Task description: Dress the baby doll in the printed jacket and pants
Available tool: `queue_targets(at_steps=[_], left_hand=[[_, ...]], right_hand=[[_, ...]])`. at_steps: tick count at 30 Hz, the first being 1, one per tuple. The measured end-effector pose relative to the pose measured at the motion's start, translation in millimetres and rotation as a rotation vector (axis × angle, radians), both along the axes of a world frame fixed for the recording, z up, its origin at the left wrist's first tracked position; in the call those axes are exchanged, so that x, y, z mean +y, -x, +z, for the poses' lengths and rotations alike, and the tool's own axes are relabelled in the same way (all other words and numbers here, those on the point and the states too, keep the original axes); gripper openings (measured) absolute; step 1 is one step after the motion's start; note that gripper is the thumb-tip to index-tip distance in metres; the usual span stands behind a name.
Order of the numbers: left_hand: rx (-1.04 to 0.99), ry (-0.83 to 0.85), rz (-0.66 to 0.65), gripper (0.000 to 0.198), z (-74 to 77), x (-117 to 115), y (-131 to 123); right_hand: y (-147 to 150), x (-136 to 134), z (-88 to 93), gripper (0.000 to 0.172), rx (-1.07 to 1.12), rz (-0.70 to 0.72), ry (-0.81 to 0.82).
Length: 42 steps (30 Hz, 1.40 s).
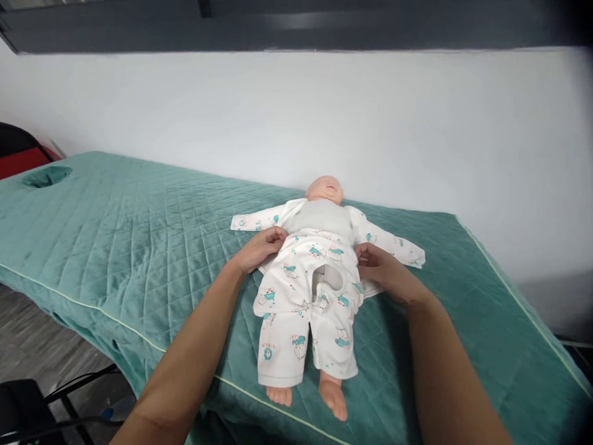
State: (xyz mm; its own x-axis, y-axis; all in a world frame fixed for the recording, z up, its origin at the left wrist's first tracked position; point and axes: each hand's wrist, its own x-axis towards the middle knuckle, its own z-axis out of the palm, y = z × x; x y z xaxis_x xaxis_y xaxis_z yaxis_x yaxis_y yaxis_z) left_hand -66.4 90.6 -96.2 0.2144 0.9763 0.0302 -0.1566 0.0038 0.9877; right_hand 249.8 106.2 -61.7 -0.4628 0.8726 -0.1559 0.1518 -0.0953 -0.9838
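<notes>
A baby doll [324, 188] lies on its back on a teal quilted table [139, 228], head toward the wall, bare feet toward me. It wears white printed trousers [301, 309] and an unfastened printed jacket spread out under its arms. My left hand [260, 247] grips the trousers' waistband at the doll's right hip. My right hand [377, 266] grips the waistband at the other hip. Both hands have their fingers closed on the fabric.
The table runs along a white wall [417, 136]. A face hole [46, 176] sits at its far left end. A dark and red chair [21, 154] stands beyond that end. Black frame parts and cables [55, 402] lie on the floor at lower left.
</notes>
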Motion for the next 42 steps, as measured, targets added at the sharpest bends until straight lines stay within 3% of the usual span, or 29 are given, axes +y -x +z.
queue_targets(at_steps=[9,16,19,24,26,32,39,42], left_hand=[[0.038,0.034,-0.044,0.026,-0.4,0,2],[0.125,-0.073,0.050,0.024,-0.1,1,-5],[0.174,-0.135,0.148,0.026,-0.7,2,-11],[0.312,-0.138,0.416,0.024,-5.0,7,-18],[0.385,-0.124,0.436,0.018,-5.9,9,-18],[0.503,-0.004,0.312,0.014,1.9,10,-14],[0.546,0.093,0.082,0.009,19.6,13,-12],[0.404,0.179,-0.004,0.011,19.4,19,-11]], right_hand=[[6,4,-7.3,0.034,-0.178,-0.110,-0.062],[11,4,-9.4,0.022,-0.258,-0.162,-0.118],[12,4,-11.3,0.020,-0.280,-0.183,-0.099],[15,9,-19.5,0.016,-0.346,-0.274,-0.117],[16,13,-22.7,0.016,-0.406,-0.317,-0.168],[20,16,-22.1,0.016,-0.577,-0.438,-0.300],[21,6,-19.5,0.026,-0.265,-0.311,-0.137],[24,2,-20.1,0.028,-0.129,-0.286,-0.071]])
